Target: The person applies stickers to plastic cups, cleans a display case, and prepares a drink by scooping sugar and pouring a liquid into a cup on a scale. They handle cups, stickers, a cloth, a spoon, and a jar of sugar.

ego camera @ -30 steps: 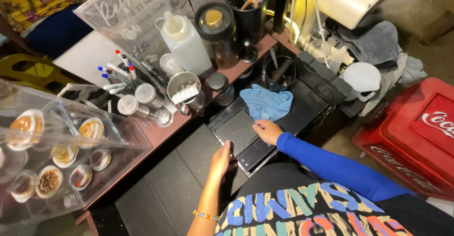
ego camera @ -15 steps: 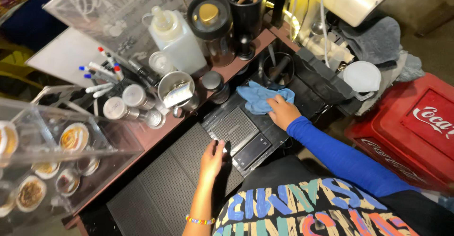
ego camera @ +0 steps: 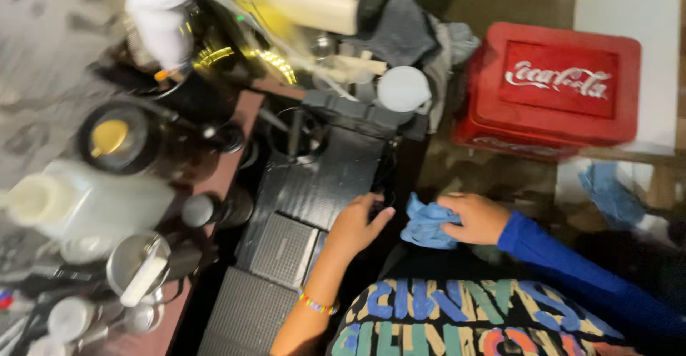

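Crate (ego camera: 554, 84): red, on the floor, well right of the work.
Mat (ego camera: 314, 184): black ribbed surface, grid tray (ego camera: 282, 250) set in it.
Cloth (ego camera: 426, 222): blue, bunched, held off the mat's right edge.
Right hand (ego camera: 480, 217): fingers closed on the cloth.
Left hand (ego camera: 355, 225): fingers loosely apart, resting on the mat edge, nothing held.
Advice: cloth best kept bunched and gripped firm; mat steadied by the left hand.

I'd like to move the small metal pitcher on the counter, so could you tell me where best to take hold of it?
Grip the metal pitcher around its round wall just below the rim, coming from above and the right. It stands upright with its mouth open, a white tool leans inside, and containers crowd its left side.
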